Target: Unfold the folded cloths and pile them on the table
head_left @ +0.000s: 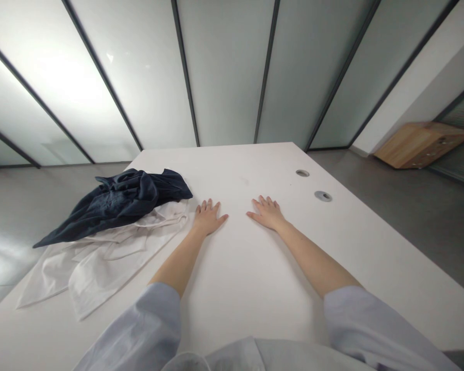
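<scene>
My left hand [208, 217] lies flat on the white table [251, 278], palm down with its fingers spread. Just to its left are a crumpled dark navy garment [127, 198] and, partly beneath that, a white garment [112, 257]. My right hand [268, 213] also rests palm down on the tabletop, fingers apart, a short way to the right of the left one. Neither hand holds anything. Both garments hang toward the table's left edge, and their folds hide what kind of clothes they are.
Two round cable holes, one grey-rimmed [302, 173] and one with a grey cover [323, 196], sit near the table's right edge. Frosted glass panels [224, 72] stand beyond the far edge. A wooden cabinet [421, 145] is on the floor at the right.
</scene>
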Available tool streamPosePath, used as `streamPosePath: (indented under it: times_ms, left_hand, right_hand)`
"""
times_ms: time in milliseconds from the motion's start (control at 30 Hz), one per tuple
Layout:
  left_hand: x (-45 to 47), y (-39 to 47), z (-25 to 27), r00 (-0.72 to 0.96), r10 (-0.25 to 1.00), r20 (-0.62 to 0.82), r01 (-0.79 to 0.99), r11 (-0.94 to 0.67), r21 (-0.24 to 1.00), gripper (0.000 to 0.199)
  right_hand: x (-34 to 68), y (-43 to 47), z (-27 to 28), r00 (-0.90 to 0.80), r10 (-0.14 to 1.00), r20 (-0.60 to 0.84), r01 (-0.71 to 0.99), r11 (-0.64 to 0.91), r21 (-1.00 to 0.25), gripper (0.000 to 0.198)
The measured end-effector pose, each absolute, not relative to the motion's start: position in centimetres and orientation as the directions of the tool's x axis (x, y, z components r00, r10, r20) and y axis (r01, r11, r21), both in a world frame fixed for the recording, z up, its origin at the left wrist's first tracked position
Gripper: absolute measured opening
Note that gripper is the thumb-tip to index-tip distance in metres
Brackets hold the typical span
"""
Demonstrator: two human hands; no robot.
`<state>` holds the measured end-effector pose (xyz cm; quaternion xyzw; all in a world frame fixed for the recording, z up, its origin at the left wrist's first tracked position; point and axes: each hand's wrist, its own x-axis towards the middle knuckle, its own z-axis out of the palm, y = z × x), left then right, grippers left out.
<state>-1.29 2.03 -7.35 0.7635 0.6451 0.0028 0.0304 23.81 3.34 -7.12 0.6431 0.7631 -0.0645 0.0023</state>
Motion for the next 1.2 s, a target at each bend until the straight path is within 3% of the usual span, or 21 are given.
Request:
streamPosePath:
  times_ms: [700,1000,1200]
  left_hand:
    - [-1.4,1.9,-7.2,0.168,0.985,-0.029,0.984,-0.166,0.060,0.076]
    - [-1.7,1.9,-7.1,0.165,0.986,0.002,0.983,-0.164,0.077,0.070]
    - [-1.7,1.7,-6.1,0.186,0.982,-0.018,0.980,-0.184,0.074,0.064]
  right_hand:
    - [24.0,3.5,-7.4,-0.184,0.982,-0.050,0.976,0.177,-0.124,0.076]
    - [24.4,3.9,-7.8,-0.207,0.968,0.146,0.953,0.233,-0.193,0.040]
    - [24.6,4.0,-7.3,-0.185,0.955,0.231,0.937,0.243,-0.252,0.033]
